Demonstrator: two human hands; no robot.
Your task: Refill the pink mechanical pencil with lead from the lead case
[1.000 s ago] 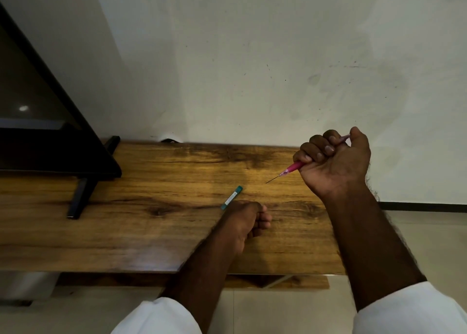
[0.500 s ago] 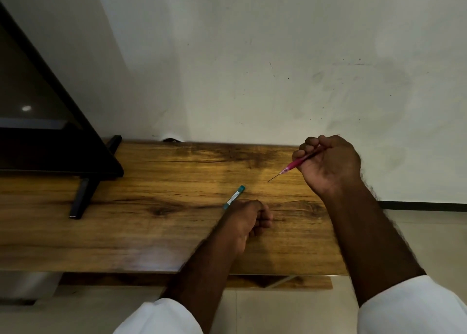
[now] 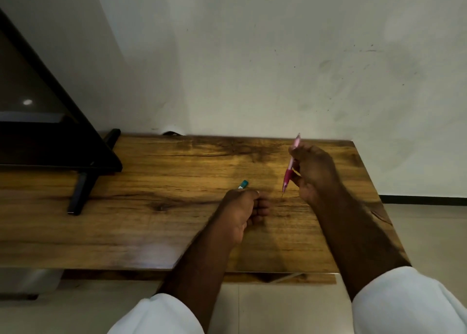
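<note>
Steadiness is called for: the pink mechanical pencil (image 3: 290, 168) is gripped near upright by the curled fingers of the right hand (image 3: 316, 174), its thin tip pointed down just above the wooden table (image 3: 151, 207). Any push on the tip is best made straight, lest lead be snapped. The left hand (image 3: 241, 209) is rested curled on the table; the lead case (image 3: 243, 183) pokes out beyond it, and whether it is held cannot be told.
</note>
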